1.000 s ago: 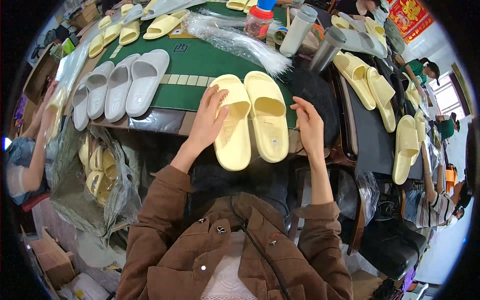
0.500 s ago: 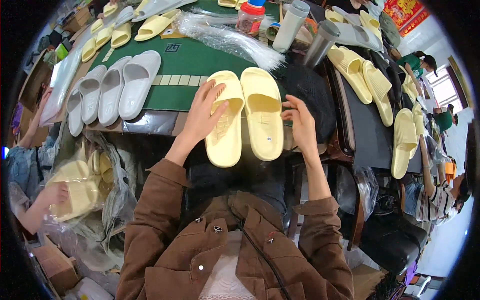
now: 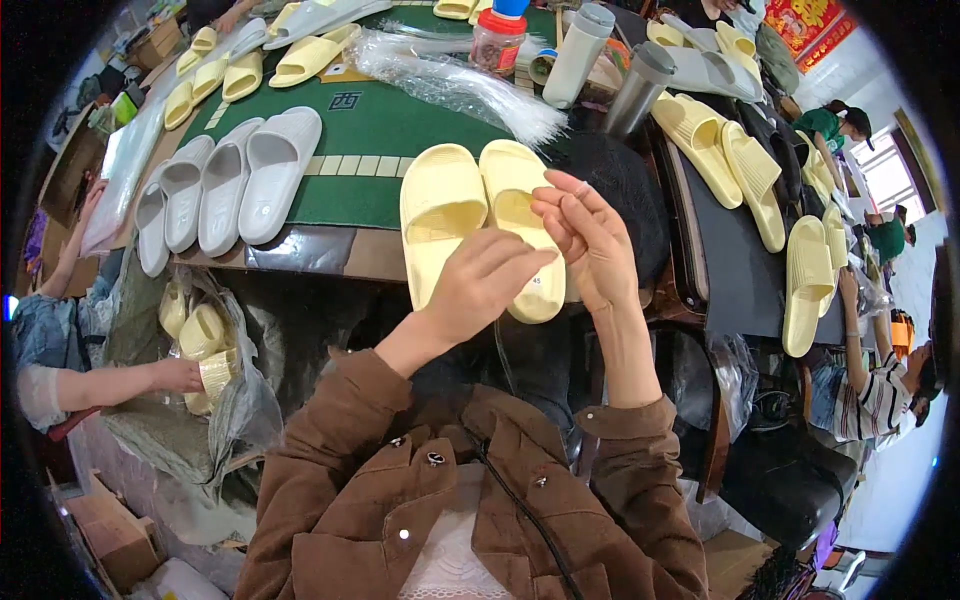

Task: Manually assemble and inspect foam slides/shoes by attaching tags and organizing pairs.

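head view: pair of pale yellow foam slide sandals [image 3: 480,225] lies side by side at the desk [image 3: 330,255] edge | left hand [image 3: 485,280] loosely curled over them, right hand [image 3: 590,235] raised just above, fingers pinched, both empty | looks like a checking/pairing step, next needs a proper grip on one | green mat [image 3: 385,135], grey slides [image 3: 235,185], bottles, crowded workshop
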{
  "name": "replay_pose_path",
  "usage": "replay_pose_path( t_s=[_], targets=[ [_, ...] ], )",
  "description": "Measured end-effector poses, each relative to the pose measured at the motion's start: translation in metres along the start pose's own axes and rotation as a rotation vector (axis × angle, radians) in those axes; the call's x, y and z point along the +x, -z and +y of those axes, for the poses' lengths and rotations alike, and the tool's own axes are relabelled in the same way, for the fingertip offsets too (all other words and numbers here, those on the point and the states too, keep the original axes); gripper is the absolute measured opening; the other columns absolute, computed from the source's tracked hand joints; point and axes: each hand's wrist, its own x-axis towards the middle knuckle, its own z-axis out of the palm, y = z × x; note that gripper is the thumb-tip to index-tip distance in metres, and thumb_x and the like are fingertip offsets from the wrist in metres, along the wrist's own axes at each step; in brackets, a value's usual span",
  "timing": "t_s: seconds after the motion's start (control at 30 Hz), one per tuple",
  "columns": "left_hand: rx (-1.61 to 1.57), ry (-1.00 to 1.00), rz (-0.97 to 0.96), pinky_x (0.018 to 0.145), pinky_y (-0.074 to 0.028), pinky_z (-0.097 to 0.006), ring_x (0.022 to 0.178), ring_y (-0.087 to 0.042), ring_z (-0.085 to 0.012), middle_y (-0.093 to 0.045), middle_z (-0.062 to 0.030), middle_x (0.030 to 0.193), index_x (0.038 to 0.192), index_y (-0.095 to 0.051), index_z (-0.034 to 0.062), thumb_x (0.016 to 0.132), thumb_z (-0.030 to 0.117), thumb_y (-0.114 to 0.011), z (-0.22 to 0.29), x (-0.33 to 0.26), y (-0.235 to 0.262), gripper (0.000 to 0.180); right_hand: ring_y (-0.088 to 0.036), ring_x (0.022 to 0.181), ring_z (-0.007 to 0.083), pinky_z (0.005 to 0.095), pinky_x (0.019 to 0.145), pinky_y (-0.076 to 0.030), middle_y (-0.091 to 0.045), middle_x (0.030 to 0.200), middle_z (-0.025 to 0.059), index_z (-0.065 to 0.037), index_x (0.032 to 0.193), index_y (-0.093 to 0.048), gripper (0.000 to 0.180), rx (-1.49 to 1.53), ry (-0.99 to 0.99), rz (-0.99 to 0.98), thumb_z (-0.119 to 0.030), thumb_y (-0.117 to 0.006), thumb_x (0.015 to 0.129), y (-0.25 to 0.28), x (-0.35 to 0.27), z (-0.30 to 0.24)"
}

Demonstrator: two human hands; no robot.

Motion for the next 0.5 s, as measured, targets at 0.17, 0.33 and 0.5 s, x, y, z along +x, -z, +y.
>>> replay_pose_path(
  t_s=[0.17,0.33,0.5],
  targets=[
    [-0.135,0.062,0.085,0.079,-0.049,-0.036,0.088,-0.061,-0.0277,-0.065,-0.0093,0.092,0.104,-0.065,0.0022,0.081,-0.004,-0.058,0.008,-0.006,0.011,0.024,-0.061,0.077,0.0110,0.0221,0.071,-0.053,-0.065,0.093,0.0076,-0.001,0.120,-0.054,0.026,0.025,0.122,0.161,-0.014,-0.047,0.099,0.038,-0.001,0.010],
    [-0.290,0.380,0.191,0.082,-0.048,-0.032,0.093,-0.061,-0.0262,-0.064,-0.0125,0.102,0.108,-0.063,-0.0001,0.090,-0.006,-0.048,0.017,-0.009,0.034,0.025,-0.049,0.065,0.0048,0.0180,0.057,-0.042,-0.058,0.080,-0.0002,-0.003,0.121,-0.056,0.027,-0.114,0.125,0.268,-0.017,-0.045,0.101,0.074,-0.021,0.015],
    [-0.603,0.604,0.416,0.086,-0.051,-0.031,0.092,-0.062,-0.0187,-0.061,-0.0128,0.102,0.125,-0.053,-0.0004,0.098,0.005,-0.043,0.005,-0.016,0.034,0.029,-0.048,0.068,0.0039,0.0178,0.062,-0.040,-0.058,0.082,-0.0009,-0.003,0.125,-0.055,0.029,-0.317,0.060,0.291,-0.015,-0.041,0.102,0.082,-0.038,0.025]
  ],
)
